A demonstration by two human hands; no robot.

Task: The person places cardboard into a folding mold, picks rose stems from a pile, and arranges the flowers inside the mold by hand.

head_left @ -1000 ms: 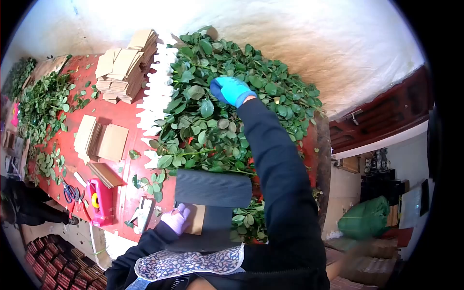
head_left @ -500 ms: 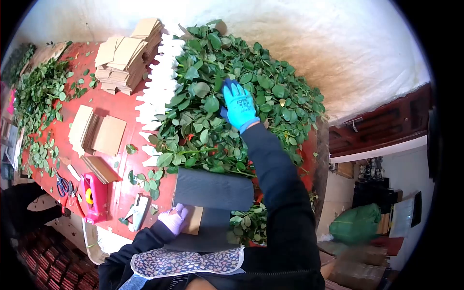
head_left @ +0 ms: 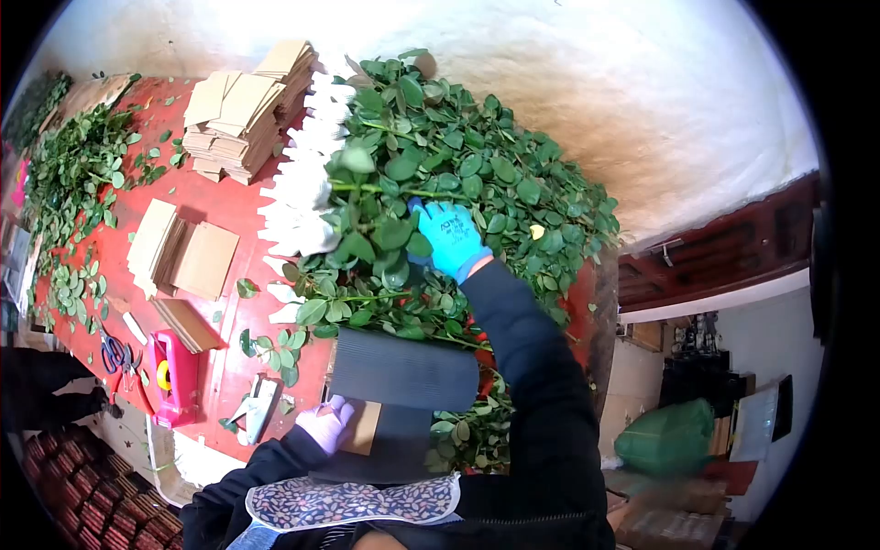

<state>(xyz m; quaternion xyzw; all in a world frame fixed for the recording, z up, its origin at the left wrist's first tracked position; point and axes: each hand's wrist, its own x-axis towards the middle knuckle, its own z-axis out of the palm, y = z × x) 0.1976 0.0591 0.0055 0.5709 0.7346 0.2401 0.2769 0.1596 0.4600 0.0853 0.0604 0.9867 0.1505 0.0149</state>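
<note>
My right hand, in a blue glove (head_left: 449, 240), is closed around leafy green stems (head_left: 390, 229) over the big leaf pile (head_left: 513, 183). White-wrapped flower heads (head_left: 302, 188) line the pile's left side. In a pale purple glove, my left hand (head_left: 326, 423) rests at the left edge of a brown cardboard piece (head_left: 360, 428), fingers pressed on or around it. That cardboard lies on a dark ribbed mat (head_left: 403, 367), whose upper part is folded over.
Cardboard stacks (head_left: 234, 119) and smaller cardboard pieces (head_left: 203, 259) stand on the red table (head_left: 240, 339). Near its front edge are a pink tape dispenser (head_left: 174, 380), scissors (head_left: 116, 356), red-handled pliers and a stapler (head_left: 257, 410). A person's dark-clothed leg (head_left: 41, 380) shows at far left.
My right hand has gone from reaching over the pile to gripping stems, which have shifted left and down with it. The left hand stays by the cardboard. The view has shifted slightly.
</note>
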